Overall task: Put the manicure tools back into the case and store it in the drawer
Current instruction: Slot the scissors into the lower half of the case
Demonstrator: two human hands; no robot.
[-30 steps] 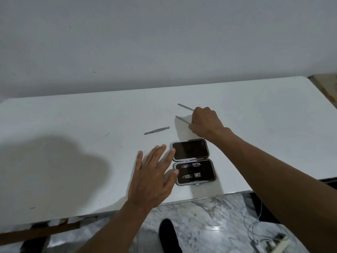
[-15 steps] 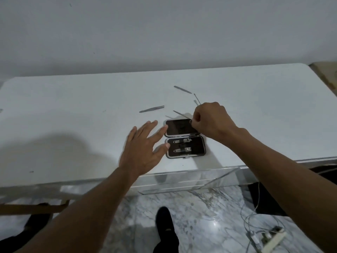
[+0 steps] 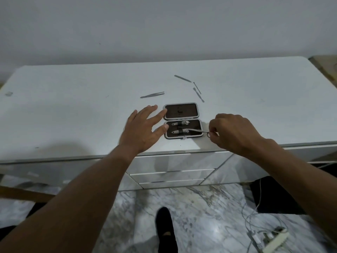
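A small dark manicure case [image 3: 183,120] lies open on the white cabinet top [image 3: 73,110], near its front edge. Two nail clippers [image 3: 180,127] sit in its lower half. My right hand [image 3: 235,133] pinches a thin metal tool [image 3: 197,130] whose tip reaches over the lower half of the case. My left hand [image 3: 144,128] rests flat with fingers spread, its fingertips against the case's left side. Loose on the top beyond the case lie tweezers [image 3: 152,95], a slim file [image 3: 182,78] and two thin picks [image 3: 198,93].
Several white drawer fronts [image 3: 171,172] are below the top, all closed. Marble floor, a dark shoe [image 3: 165,227] and a power strip with cables [image 3: 269,238] are beneath. A small object [image 3: 8,94] lies at the far left of the top.
My right hand has drawn back from the loose tools toward the case's right side, bringing one thin tool over the lower half. My left hand stays beside the case. The camera tilted down.
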